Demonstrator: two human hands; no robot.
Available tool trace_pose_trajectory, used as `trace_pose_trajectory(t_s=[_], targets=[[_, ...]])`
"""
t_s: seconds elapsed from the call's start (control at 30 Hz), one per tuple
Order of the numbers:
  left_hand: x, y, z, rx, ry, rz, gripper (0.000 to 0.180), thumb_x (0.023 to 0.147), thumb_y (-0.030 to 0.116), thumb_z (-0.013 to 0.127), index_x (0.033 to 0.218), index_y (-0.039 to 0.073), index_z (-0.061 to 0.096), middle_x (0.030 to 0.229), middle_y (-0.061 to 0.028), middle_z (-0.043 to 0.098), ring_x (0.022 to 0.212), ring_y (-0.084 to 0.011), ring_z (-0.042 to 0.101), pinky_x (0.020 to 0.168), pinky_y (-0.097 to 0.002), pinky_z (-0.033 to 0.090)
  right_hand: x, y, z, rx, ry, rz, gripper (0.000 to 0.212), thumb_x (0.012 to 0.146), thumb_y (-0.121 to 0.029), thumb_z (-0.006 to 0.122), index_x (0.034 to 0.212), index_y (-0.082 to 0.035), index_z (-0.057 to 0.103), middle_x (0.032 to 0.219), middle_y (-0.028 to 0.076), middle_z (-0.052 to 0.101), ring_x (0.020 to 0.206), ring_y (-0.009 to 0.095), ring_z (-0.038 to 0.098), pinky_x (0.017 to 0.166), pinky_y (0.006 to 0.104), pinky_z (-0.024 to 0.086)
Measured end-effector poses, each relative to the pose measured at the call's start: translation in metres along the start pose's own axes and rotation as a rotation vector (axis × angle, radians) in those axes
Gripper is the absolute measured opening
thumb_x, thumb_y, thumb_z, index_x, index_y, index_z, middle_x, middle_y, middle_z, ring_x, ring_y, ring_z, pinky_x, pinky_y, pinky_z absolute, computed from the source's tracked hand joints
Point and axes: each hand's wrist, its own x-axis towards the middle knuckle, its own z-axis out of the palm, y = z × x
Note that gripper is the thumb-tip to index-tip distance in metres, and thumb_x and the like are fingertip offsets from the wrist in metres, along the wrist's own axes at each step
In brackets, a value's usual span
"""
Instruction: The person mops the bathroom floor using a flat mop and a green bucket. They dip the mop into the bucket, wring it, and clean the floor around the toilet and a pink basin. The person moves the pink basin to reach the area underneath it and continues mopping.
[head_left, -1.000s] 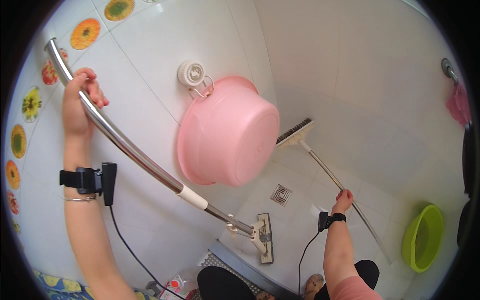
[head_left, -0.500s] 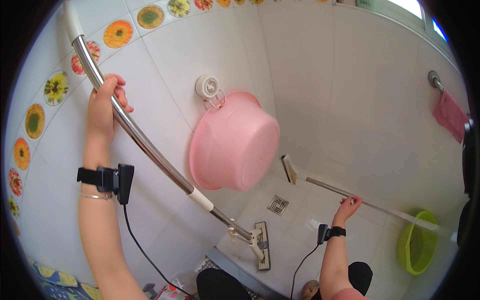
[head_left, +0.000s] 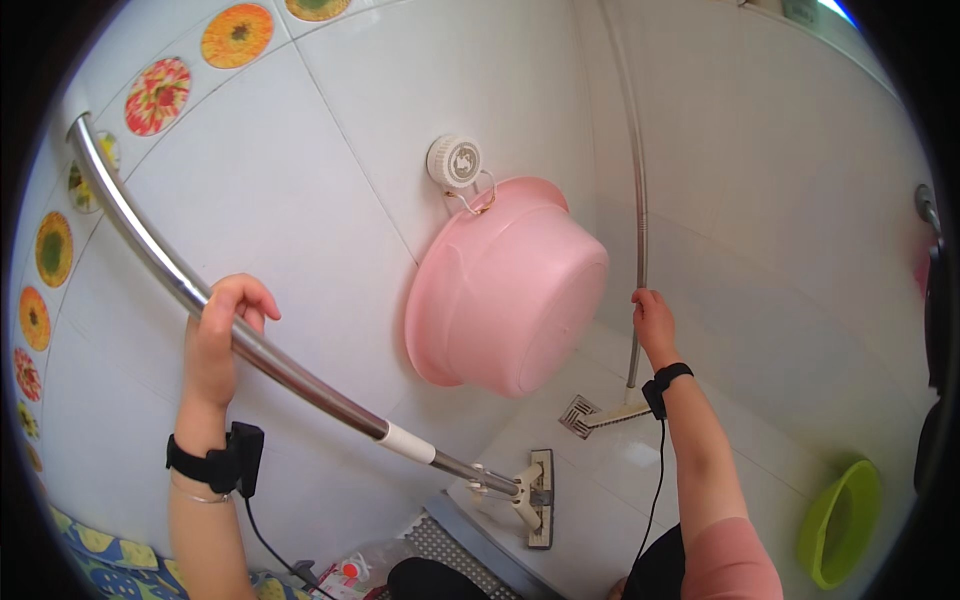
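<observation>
Brush (head_left: 641, 230) swung upright, your right hand (head_left: 654, 325) pinching it low; left hand (head_left: 212, 350) curls round mop (head_left: 310, 382) slanting down-right.

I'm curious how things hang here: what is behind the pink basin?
White wall tiles show around the pink basin, whose upper rim sits at a round white wall hook. Its base faces outward, so its inside and the tiles directly behind it are hidden.

Black wristbands (head_left: 190, 461) trail black cables (head_left: 662, 450); one sleeve (head_left: 733, 565) is pink.
</observation>
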Motion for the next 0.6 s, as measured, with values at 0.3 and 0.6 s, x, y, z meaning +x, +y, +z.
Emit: trace_pose_trajectory(t_s=[0.3, 0.6], targets=[[0.003, 0.004, 0.001, 0.039, -0.045, -0.051, 0.065, 0.083, 0.063, 0.024, 0.074, 0.003, 0.050, 0.047, 0.0036, 0.037, 0.040, -0.0058, 0.038, 0.041, -0.0198, 0.039, 0.042, 0.036, 0.083, -0.096, -0.197, 0.025, 0.017, 0.081, -0.002, 0.045, 0.092, -0.011, 0.054, 0.093, 0.016, 0.056, 0.082, 0.038, 0.055, 0.070, 0.0461, 0.045], [0.003, 0.005, 0.001, -0.006, -0.046, -0.084, 0.068, 0.082, 0.064, 0.023, 0.076, 0.003, 0.052, 0.048, 0.0039, 0.037, 0.042, -0.0053, 0.037, 0.042, -0.0183, 0.035, 0.061, 0.049, 0.090, 0.077, -0.208, 0.009, 0.027, 0.078, -0.009, 0.052, 0.104, -0.014, 0.058, 0.124, 0.021, 0.045, 0.108, 0.035, 0.049, 0.090, 0.0397, 0.043]])
